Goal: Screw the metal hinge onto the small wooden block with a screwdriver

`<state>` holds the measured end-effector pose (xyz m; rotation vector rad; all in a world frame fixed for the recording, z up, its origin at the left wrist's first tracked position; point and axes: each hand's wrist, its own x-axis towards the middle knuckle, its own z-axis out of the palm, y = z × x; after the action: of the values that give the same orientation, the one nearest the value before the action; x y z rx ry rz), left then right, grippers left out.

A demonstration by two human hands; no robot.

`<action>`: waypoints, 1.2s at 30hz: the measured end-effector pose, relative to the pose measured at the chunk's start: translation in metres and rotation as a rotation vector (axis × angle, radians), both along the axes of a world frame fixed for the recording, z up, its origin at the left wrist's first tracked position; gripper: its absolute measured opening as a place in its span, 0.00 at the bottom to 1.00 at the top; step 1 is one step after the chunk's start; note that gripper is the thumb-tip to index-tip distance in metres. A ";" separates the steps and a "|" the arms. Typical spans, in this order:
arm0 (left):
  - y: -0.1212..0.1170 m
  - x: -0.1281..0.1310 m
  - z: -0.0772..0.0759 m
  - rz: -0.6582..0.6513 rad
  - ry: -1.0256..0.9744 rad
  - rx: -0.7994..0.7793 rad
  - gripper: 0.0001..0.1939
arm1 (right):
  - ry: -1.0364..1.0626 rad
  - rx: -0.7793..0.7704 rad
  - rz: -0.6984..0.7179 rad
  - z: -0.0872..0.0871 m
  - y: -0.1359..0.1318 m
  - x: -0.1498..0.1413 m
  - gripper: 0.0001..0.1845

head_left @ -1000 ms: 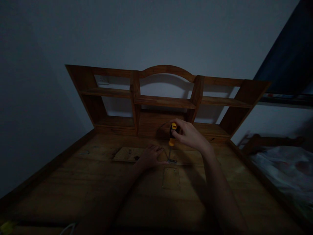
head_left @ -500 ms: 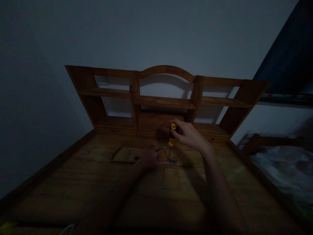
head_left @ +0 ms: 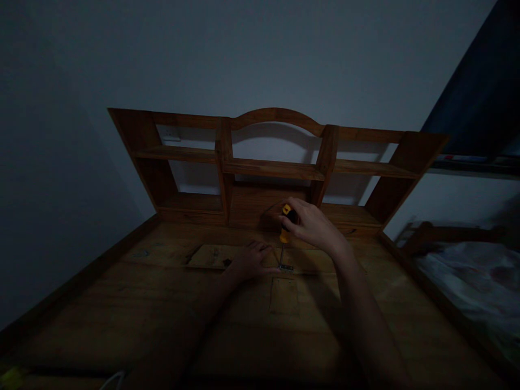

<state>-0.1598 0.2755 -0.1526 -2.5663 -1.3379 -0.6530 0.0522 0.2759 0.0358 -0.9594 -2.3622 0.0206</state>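
My right hand (head_left: 311, 223) is closed round the yellow and black handle of a screwdriver (head_left: 285, 234), which stands nearly upright. Its thin shaft ends on a small metal fitting (head_left: 286, 267) on the wooden desk top (head_left: 162, 303). My left hand (head_left: 249, 260) lies flat on the desk just left of the fitting, fingers stretched towards the shaft's tip. A lighter strip of wood (head_left: 211, 255) lies under and to the left of that hand. The room is dim.
A wooden shelf unit (head_left: 272, 168) with an arched top stands at the back of the desk against a pale wall. A small square patch (head_left: 284, 296) marks the desk below the fitting. A bed with light bedding (head_left: 475, 281) is at the right.
My right hand has turned a little on the screwdriver handle, covering more of it. The left hand and the fitting stay where they were.
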 end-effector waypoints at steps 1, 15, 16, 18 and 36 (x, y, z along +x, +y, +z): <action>0.000 0.000 0.000 0.001 0.002 0.000 0.40 | 0.004 -0.021 0.018 0.000 0.001 0.000 0.12; 0.001 -0.001 0.000 -0.004 -0.011 -0.024 0.39 | -0.031 0.072 -0.054 -0.002 -0.003 -0.006 0.14; 0.001 -0.001 -0.001 -0.004 -0.013 -0.019 0.39 | -0.029 0.066 -0.052 -0.001 -0.003 -0.006 0.16; 0.001 -0.001 -0.001 -0.003 -0.010 -0.017 0.39 | -0.011 0.033 -0.022 0.000 -0.004 -0.005 0.17; 0.001 -0.001 0.000 -0.004 -0.007 -0.017 0.40 | -0.023 0.012 0.002 0.000 -0.005 -0.006 0.15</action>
<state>-0.1604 0.2760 -0.1529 -2.5831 -1.3472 -0.6552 0.0465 0.2705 0.0355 -0.9563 -2.3819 -0.0039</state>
